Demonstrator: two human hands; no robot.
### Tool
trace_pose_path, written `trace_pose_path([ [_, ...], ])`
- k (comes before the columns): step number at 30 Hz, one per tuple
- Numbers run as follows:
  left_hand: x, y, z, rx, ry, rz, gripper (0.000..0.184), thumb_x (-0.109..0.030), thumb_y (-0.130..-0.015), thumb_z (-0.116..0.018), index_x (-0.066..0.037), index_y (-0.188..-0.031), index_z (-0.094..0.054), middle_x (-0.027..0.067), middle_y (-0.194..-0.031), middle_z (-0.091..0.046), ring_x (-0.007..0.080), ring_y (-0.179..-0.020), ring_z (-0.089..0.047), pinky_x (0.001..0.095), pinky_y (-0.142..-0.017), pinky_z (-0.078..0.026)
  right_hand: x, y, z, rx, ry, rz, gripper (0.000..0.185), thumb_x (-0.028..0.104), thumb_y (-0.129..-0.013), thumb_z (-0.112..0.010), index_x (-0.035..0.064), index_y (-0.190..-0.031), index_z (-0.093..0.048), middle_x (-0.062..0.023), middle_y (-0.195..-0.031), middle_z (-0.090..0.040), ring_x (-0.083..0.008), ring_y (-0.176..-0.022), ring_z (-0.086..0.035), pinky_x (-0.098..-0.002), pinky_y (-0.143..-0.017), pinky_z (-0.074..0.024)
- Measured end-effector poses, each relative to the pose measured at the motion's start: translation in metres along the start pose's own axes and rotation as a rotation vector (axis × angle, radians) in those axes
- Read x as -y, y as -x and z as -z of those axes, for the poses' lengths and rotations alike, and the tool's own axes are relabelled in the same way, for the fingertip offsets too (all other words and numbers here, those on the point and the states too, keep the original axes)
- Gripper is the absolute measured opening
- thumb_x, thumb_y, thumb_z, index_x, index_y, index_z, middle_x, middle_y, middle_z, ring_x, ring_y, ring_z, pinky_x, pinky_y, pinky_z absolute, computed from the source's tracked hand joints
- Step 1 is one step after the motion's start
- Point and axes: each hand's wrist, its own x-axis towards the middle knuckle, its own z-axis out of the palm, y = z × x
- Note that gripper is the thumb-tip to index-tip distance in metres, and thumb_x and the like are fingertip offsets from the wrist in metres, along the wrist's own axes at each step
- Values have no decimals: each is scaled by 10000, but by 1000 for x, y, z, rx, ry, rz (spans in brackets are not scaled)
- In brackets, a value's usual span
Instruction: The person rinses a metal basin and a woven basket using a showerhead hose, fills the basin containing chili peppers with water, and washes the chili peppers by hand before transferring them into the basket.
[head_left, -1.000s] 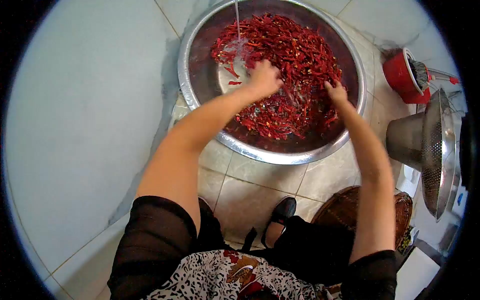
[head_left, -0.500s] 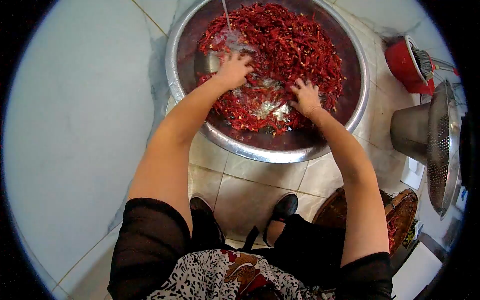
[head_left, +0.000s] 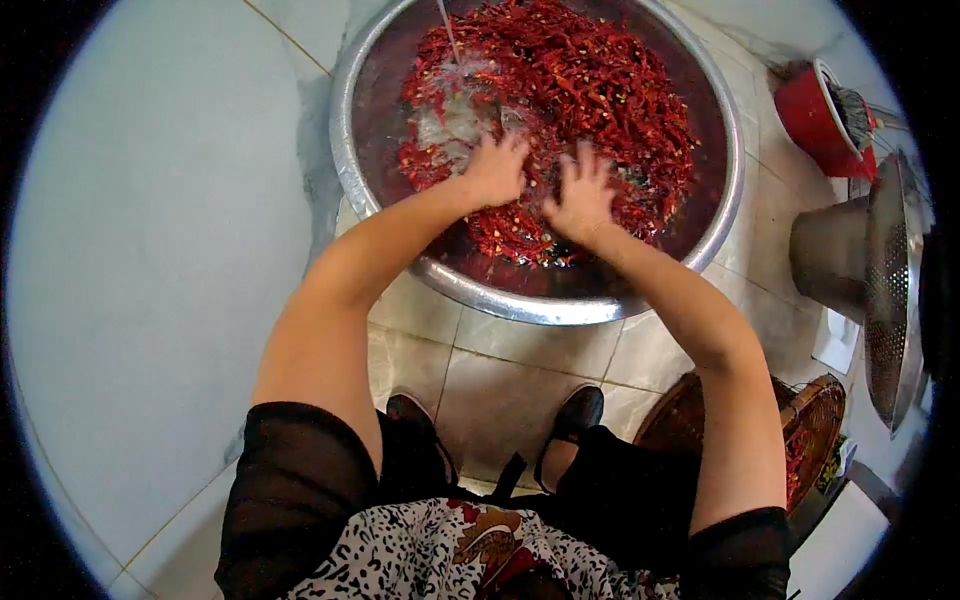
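A wide metal basin (head_left: pixel 480 292) on the floor holds water and a thick floating layer of red chili peppers (head_left: pixel 600 75), many cut or split, with pale seeds among them. A thin stream of water (head_left: pixel 448 30) falls into its upper left part, where the surface is churned. My left hand (head_left: pixel 497 168) lies over the chilies left of the middle, fingers spread. Close to its right, my right hand (head_left: pixel 583 195) is also spread, palm down on the chilies. Neither hand visibly grips anything; the undersides of both are hidden.
Right of the basin stand a red bucket (head_left: pixel 820 125) with a brush-like thing in it, a metal pot (head_left: pixel 828 255) and a large perforated metal colander (head_left: pixel 890 290). Woven baskets (head_left: pixel 675 415), one with red chilies, lie near my right arm. Pale tiles (head_left: pixel 520 350) cover the floor.
My hands have come closer together: the left moved right and slightly down, the right moved left. The chilies between and around them have shifted in the water.
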Motion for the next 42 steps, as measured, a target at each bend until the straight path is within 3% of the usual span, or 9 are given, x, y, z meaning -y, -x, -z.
trace_pose_path([
  [5,54,7,16,-82,-80,-233,577,-283,-679,-647,-207,-1209,-430,60,-1309,-344,259,-1163,-378,498,-917,-300,-42,-1,17,105,316,488,609,267,-720,-630,152,-1267,-386,-83,-1410,-76,-316,-1197,-292,-515,-936,-298],
  [9,78,-14,19,4,122,558,671,-320,-646,-684,-118,-1221,-404,147,-1347,-235,367,-1224,-244,546,-913,-274,-80,-21,19,-414,-126,243,314,199,-716,-583,100,-1013,-577,-114,-1226,-364,-314,-1026,-422,-457,-813,-380],
  [11,52,-18,48,-29,21,557,700,-334,-642,-681,-88,-1226,-384,173,-1346,-217,421,-1214,-218,565,-912,-261,-93,-40,26,-622,-221,147,274,206,-720,-563,85,-964,-581,-133,-1095,-436,-321,-983,-437,-443,-777,-404],
  [15,7,-55,38,-472,195,400,557,-365,-740,-589,-192,-1231,-389,166,-1338,-228,476,-1214,-165,640,-894,-231,-62,-55,14,-393,-345,-330,454,331,-746,-554,139,-1150,-474,-194,-1171,-354,-398,-1032,-379,-504,-796,-392],
  [23,6,-24,21,40,303,-352,420,-436,-784,-522,-115,-1054,-549,100,-1096,-475,315,-1025,-387,456,-845,-374,-47,-8,9,219,261,510,487,375,-745,-577,168,-1173,-474,-143,-1226,-376,-361,-1119,-320,-526,-916,-275],
  [25,38,-13,18,-6,-22,-226,405,-404,-776,-537,-143,-1085,-548,99,-1134,-457,298,-1106,-367,500,-862,-357,-77,-16,10,-26,271,631,444,365,-760,-564,194,-1159,-475,-111,-1254,-360,-347,-1115,-337,-528,-900,-283],
  [31,13,-7,24,79,173,286,570,-346,-786,-487,-114,-1283,-333,144,-1318,-300,389,-1226,-219,559,-943,-237,-37,-26,-4,-66,-47,-36,625,363,-714,-550,80,-1234,-353,-172,-1328,-254,-459,-1164,-270,-547,-903,-296],
  [36,37,2,33,137,-55,-95,544,-374,-798,-487,-102,-1255,-374,154,-1337,-281,365,-1255,-187,565,-939,-233,-68,-16,16,77,266,659,791,421,-664,-640,199,-1319,-257,-162,-1375,-180,-378,-1241,-196,-541,-976,-195],
  [42,23,-20,3,261,328,326,956,-741,-691,-355,-74,-1349,-166,213,-1398,-30,409,-1275,-65,583,-985,-110,-48,-9,1,5,82,-68,803,384,-650,-682,180,-1303,-262,-214,-1384,-62,-455,-1245,-109,-580,-953,-208],
])
